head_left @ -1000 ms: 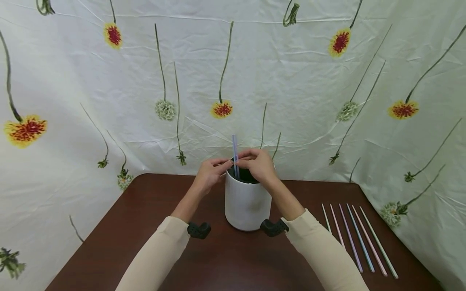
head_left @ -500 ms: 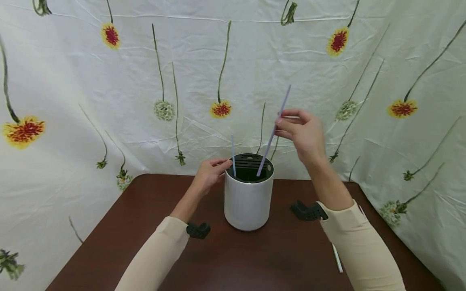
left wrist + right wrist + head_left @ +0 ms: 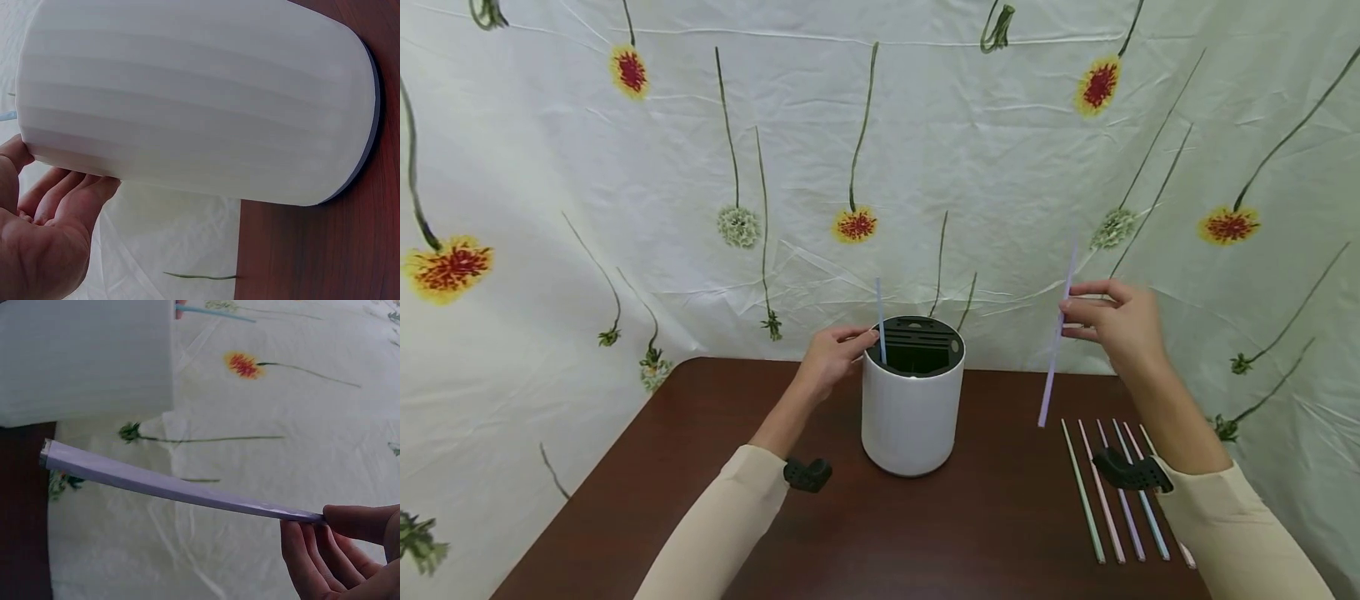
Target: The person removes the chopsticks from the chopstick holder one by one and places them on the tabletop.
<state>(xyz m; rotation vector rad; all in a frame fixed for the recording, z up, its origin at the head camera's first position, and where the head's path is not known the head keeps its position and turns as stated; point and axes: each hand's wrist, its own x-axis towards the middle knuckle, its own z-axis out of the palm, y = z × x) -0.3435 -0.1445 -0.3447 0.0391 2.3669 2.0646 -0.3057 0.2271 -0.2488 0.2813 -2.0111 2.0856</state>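
A white cylindrical holder (image 3: pixel 910 425) with a dark slotted top stands upright on the table. My left hand (image 3: pixel 838 354) holds it at the left of its rim; in the left wrist view the thumb is at the rim and the fingers (image 3: pixel 78 200) touch the outer wall. A blue chopstick (image 3: pixel 881 321) stands in the holder beside that thumb. Right of the holder, my right hand (image 3: pixel 1120 325) pinches a purple chopstick (image 3: pixel 1052 375) in the air, near its upper part, with the thicker end pointing down.
Several chopsticks in green, pink, purple and blue lie side by side on the right of the dark brown table (image 3: pixel 992 533), the green one (image 3: pixel 1082 492) leftmost. My right forearm partly covers them. A white flowered cloth (image 3: pixel 805 167) hangs behind the table.
My right hand has lifted the purple chopstick out of the holder and carried it right, then lower, above the row. The left hand and the blue chopstick have stayed in place.
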